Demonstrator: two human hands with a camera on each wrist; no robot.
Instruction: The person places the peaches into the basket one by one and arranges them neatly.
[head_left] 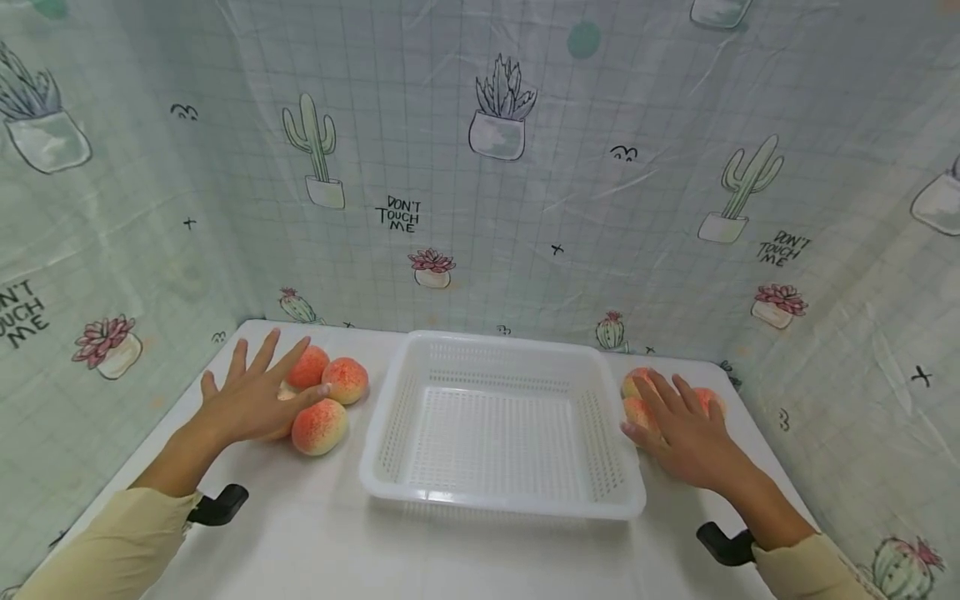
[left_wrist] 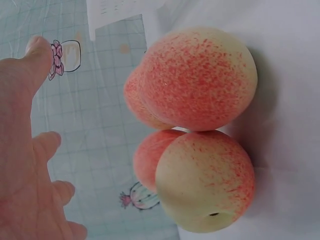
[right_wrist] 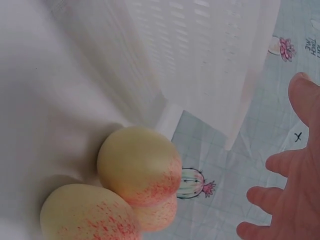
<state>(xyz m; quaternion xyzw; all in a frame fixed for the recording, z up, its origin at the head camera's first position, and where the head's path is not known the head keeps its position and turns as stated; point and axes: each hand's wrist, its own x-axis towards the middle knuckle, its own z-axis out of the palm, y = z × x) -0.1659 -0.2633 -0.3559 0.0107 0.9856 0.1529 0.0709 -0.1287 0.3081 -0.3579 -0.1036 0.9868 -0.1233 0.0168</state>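
Spread-fingered, my left hand hovers over a group of several red-and-yellow peaches at the left of the table. In the left wrist view that hand is apart from a speckled peach and a paler one beside it. On the right, my other hand is held palm down over more peaches, partly hiding them. The right wrist view shows its fingers extended, with a gap between them and a yellowish peach. Neither hand holds anything.
Between the two groups of peaches stands a white perforated plastic basket, with no items inside. The white table is enclosed at the back and sides by a plant-print sheet. Each wrist carries a black mount.
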